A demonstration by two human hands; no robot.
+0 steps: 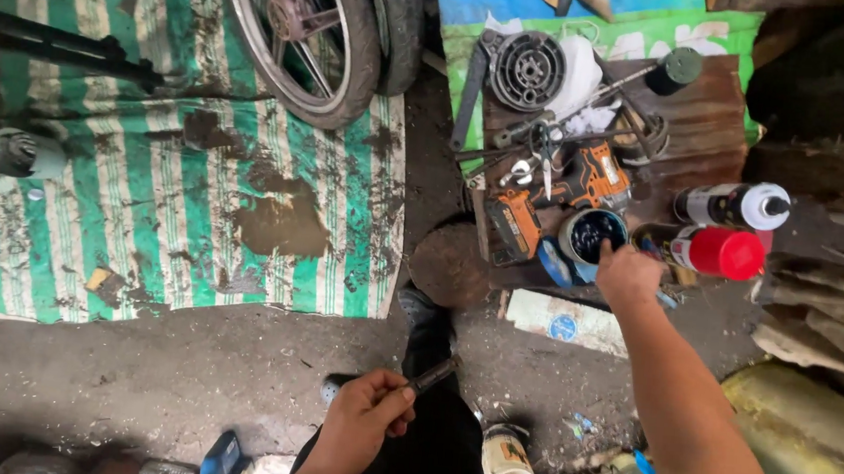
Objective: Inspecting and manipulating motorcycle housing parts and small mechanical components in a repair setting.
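A short dark metal rod [428, 376] sits low and central, its long axis slanting from lower left to upper right, free end toward the upper right. The left hand [365, 418] has its fingers closed round the rod's lower end. The right hand [626, 273] reaches forward, fingertips dipping into an open round tin [589, 230] of dark grease; its grip cannot be told. Grimy concrete floor [181, 369], a muddy green-striped mat [143, 205], a wheel [303, 32], an orange drill [556, 192] and spray cans [729, 229] surround them.

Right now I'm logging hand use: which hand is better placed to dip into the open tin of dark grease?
Right hand: its fingers already reach the tin. The left hand holds a metal part.
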